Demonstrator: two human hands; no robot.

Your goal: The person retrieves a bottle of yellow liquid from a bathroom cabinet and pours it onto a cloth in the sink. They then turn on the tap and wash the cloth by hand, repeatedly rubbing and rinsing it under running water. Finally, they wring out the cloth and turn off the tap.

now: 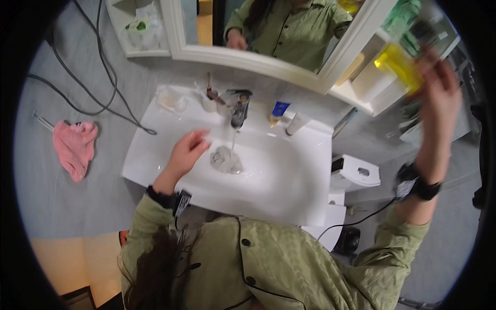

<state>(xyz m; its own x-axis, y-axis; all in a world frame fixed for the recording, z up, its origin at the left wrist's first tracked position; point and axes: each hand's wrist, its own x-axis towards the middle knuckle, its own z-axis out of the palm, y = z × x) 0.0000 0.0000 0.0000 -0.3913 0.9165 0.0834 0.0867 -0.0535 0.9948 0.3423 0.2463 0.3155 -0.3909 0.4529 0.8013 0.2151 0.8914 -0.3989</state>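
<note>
My left hand [187, 152] hovers over the left side of the white sink [289, 191]. It is open and empty, its fingers loosely stretched toward the tap [238, 111]. Water runs from the tap onto a crumpled, greyish-white, wet thing [226, 160] in the basin; its kind is unclear. At the upper right my right hand [439, 77] is raised beside the open shelf, its fingers closed at one end of a tilted bottle of yellow liquid [398, 67]. Motion smears the fingertips there. A green see-through bottle [402, 18] is just beyond it.
A blue tube [279, 109] and a white tube [297, 124] stand on the sink's back rim. A brush cup [209, 103] and a clear soap dish [172, 101] are left of the tap. The mirror cabinet [248, 59] juts out above. A pink cloth [75, 147] and black cables [111, 77] hang left.
</note>
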